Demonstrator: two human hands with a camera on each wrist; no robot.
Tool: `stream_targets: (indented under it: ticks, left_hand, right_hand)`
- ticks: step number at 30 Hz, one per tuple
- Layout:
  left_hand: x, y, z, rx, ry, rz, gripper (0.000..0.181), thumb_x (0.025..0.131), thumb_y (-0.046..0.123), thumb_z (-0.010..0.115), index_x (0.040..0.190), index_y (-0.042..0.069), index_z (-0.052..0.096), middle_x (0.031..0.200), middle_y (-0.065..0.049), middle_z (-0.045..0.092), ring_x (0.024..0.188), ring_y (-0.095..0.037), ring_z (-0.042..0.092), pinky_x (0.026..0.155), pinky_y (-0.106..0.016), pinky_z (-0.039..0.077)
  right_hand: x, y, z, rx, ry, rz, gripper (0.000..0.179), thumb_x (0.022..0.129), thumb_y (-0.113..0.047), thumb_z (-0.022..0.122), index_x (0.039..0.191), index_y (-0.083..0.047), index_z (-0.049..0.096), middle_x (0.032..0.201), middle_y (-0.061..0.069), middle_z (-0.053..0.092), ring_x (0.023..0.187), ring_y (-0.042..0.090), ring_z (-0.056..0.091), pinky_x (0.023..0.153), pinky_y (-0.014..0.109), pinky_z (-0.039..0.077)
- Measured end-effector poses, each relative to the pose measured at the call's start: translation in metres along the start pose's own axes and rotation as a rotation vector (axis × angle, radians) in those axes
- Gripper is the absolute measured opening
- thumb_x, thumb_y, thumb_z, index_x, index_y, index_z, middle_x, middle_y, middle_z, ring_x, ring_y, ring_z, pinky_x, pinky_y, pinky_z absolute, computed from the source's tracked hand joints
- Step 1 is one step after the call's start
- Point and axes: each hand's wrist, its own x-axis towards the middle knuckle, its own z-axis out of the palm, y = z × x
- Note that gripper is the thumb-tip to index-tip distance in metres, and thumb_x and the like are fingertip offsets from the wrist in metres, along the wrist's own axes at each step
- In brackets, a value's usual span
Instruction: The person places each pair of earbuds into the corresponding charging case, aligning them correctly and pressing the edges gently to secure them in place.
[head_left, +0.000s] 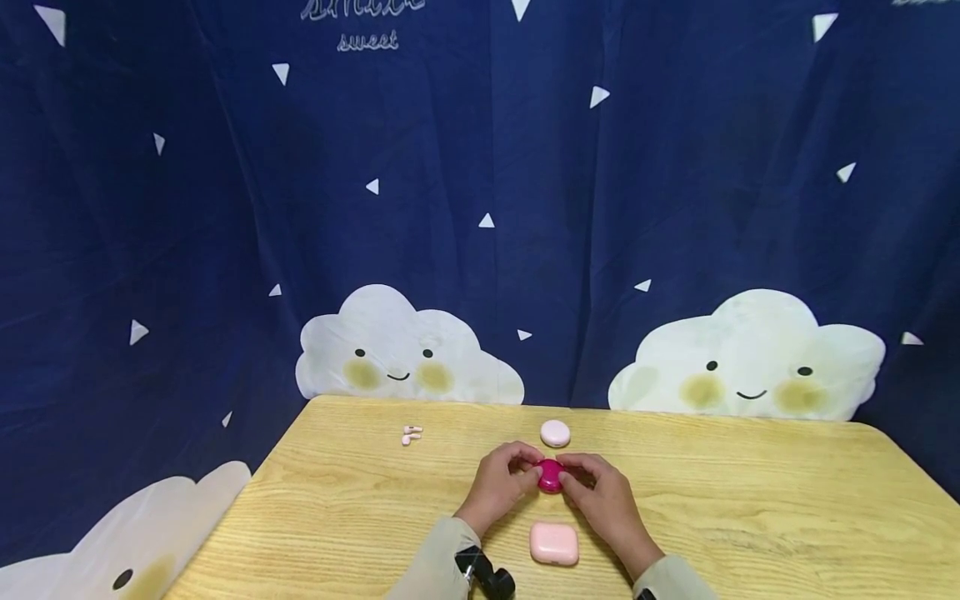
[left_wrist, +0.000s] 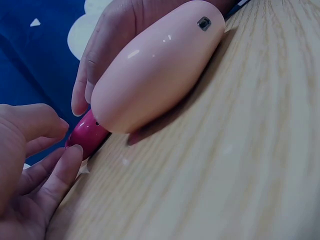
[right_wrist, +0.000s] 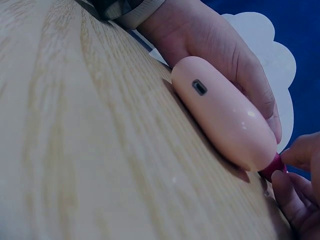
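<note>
A glossy magenta round case (head_left: pixel 551 476) sits low over the table between both hands. My left hand (head_left: pixel 504 477) pinches its left side, thumb in front and fingers behind. On the opposite side, my right hand (head_left: pixel 597 490) holds it the same way with thumb and fingertips. Just in front of the hands lies a pink earbud charging case (head_left: pixel 554 543); its small charging port shows in both wrist views. That pink case hides part of the magenta one (left_wrist: pixel 89 134) in the left wrist view and most of it in the right wrist view.
Behind the hands is a pale pink round case (head_left: pixel 555 433). Two small pinkish-white earbuds (head_left: pixel 411 435) lie further back on the left of the wooden table (head_left: pixel 750 492). A dark blue curtain (head_left: pixel 540 167) with clouds and triangles hangs along the table's back edge.
</note>
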Motion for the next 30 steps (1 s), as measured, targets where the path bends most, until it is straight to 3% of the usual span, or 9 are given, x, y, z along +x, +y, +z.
stream_targets:
  ticks: [4,7,10,14,18,22,30]
  left_hand:
    - [-0.002,0.005,0.0,-0.077,0.02,-0.026,0.014,0.086,0.006,0.069,0.1,0.006,0.069,0.092,-0.003,0.067,0.079,-0.01,0.059,0.071,-0.024,0.051]
    - [-0.006,0.017,-0.002,-0.173,0.035,-0.046,0.015,0.088,0.001,0.064,0.102,-0.002,0.067,0.097,-0.014,0.067,0.077,-0.014,0.06,0.067,-0.033,0.056]
    - [-0.009,0.029,-0.006,-0.262,0.045,-0.047,0.016,0.089,-0.002,0.06,0.103,-0.009,0.065,0.099,-0.026,0.064,0.076,-0.022,0.061,0.067,-0.045,0.057]
    - [-0.01,0.035,-0.011,-0.335,0.07,-0.025,0.018,0.091,-0.003,0.056,0.105,-0.012,0.062,0.102,-0.032,0.061,0.084,-0.038,0.062,0.074,-0.049,0.055]
    - [-0.009,0.035,-0.011,-0.346,0.098,0.004,0.021,0.092,-0.003,0.054,0.11,-0.011,0.06,0.108,-0.032,0.06,0.098,-0.047,0.059,0.084,-0.039,0.054]
    - [-0.004,0.035,-0.01,-0.376,0.087,0.046,0.027,0.093,-0.003,0.053,0.118,-0.012,0.056,0.116,-0.03,0.059,0.111,-0.048,0.054,0.092,-0.024,0.048]
    - [0.004,0.03,-0.006,-0.442,0.047,0.05,0.033,0.093,-0.005,0.051,0.124,-0.016,0.048,0.124,-0.033,0.053,0.121,-0.049,0.048,0.096,-0.02,0.044]
  right_hand:
    - [0.001,0.0,0.0,0.047,0.005,0.032,0.02,0.085,-0.008,0.072,0.106,-0.011,0.072,0.097,0.003,0.068,0.076,0.012,0.061,0.061,0.023,0.053]
    - [0.001,0.0,0.0,0.12,0.029,0.045,0.019,0.087,-0.009,0.07,0.106,-0.009,0.072,0.097,0.006,0.069,0.069,0.012,0.061,0.056,0.025,0.053]
    - [0.002,0.001,-0.001,0.16,0.086,0.012,0.017,0.089,-0.01,0.069,0.106,-0.007,0.072,0.098,0.007,0.07,0.074,0.011,0.063,0.062,0.023,0.053]
    - [0.004,-0.001,-0.001,0.18,0.148,-0.015,0.018,0.09,-0.01,0.068,0.106,-0.005,0.071,0.099,0.009,0.07,0.087,0.012,0.064,0.074,0.018,0.051]
    - [0.005,-0.003,-0.002,0.218,0.147,0.02,0.023,0.092,-0.013,0.066,0.113,-0.004,0.068,0.106,0.011,0.068,0.093,0.012,0.063,0.078,0.017,0.05]
    - [0.009,-0.004,-0.002,0.267,0.13,0.027,0.03,0.094,-0.014,0.063,0.121,-0.002,0.061,0.116,0.014,0.065,0.1,0.013,0.061,0.082,0.015,0.049]
    - [0.019,0.0,-0.001,0.411,0.126,0.013,0.03,0.094,-0.002,0.058,0.123,0.007,0.055,0.12,0.026,0.06,0.107,0.022,0.062,0.083,0.015,0.049]
